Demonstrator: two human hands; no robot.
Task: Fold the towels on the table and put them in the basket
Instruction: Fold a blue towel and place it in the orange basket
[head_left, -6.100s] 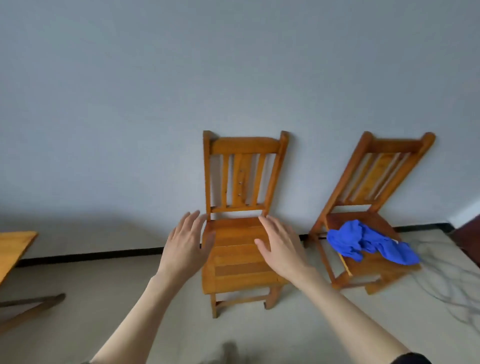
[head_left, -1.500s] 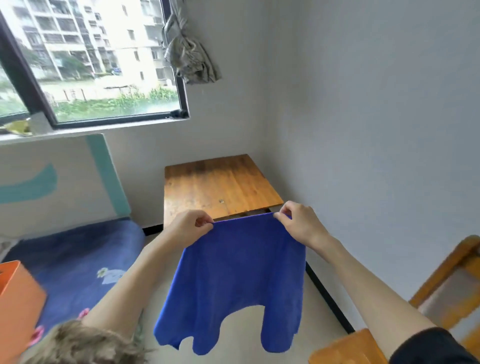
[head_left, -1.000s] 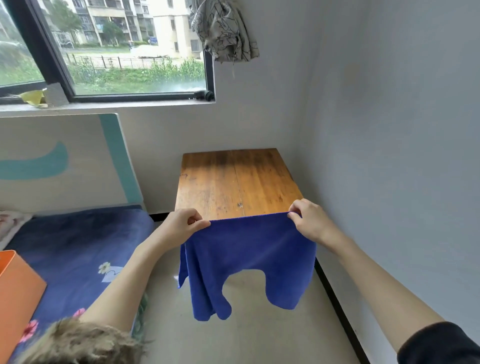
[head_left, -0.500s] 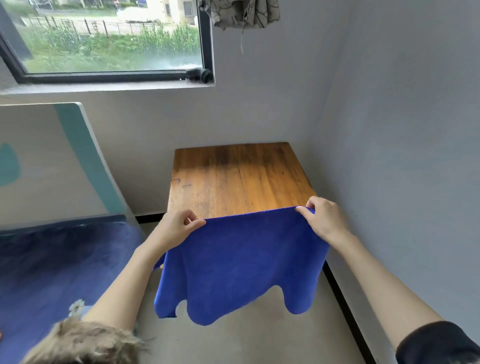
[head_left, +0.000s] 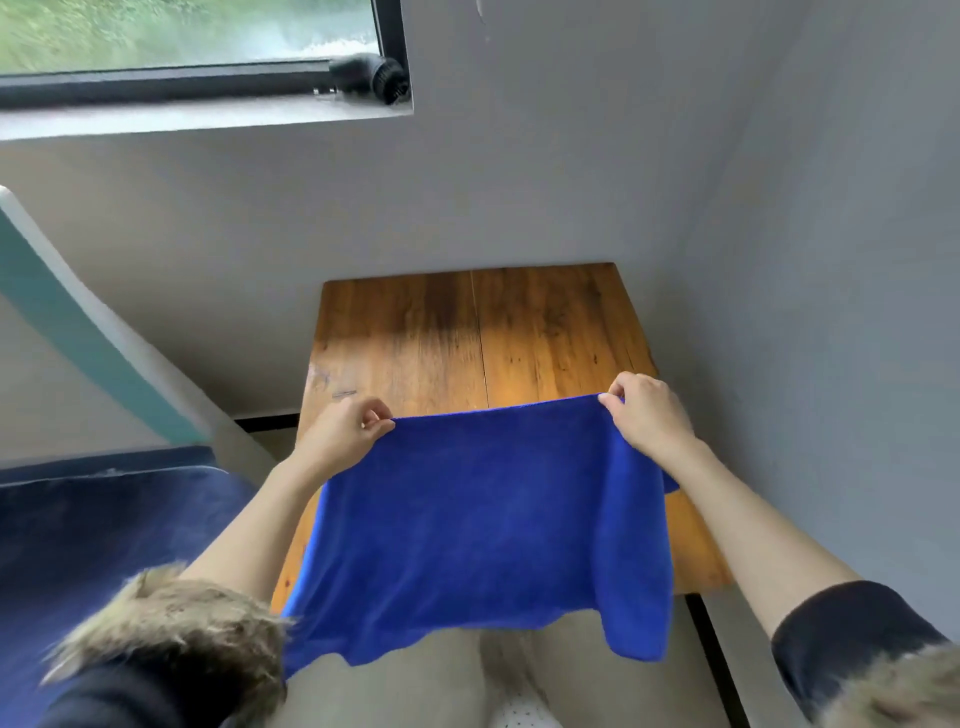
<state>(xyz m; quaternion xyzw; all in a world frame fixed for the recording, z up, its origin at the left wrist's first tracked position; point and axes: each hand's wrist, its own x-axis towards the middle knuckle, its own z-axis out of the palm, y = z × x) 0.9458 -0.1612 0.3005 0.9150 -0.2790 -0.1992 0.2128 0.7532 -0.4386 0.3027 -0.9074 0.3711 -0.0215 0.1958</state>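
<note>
Two hands, left hand (head_left: 347, 434) and right hand (head_left: 645, 415), have their fingers clamped on the blue towel's (head_left: 483, 525) far corners above the table (head_left: 467, 332), and the loose near edge hanging beyond could bunch or slide off when lowered.

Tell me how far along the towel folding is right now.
Early stage. Done: the blue towel is picked up and spread open, pinched at its top corners by the left hand and right hand. In hand: it is being held over the near end of the wooden table, its lower edge hanging off the front. Left: laying it flat, every fold, and putting it in the basket, which is out of view.
</note>
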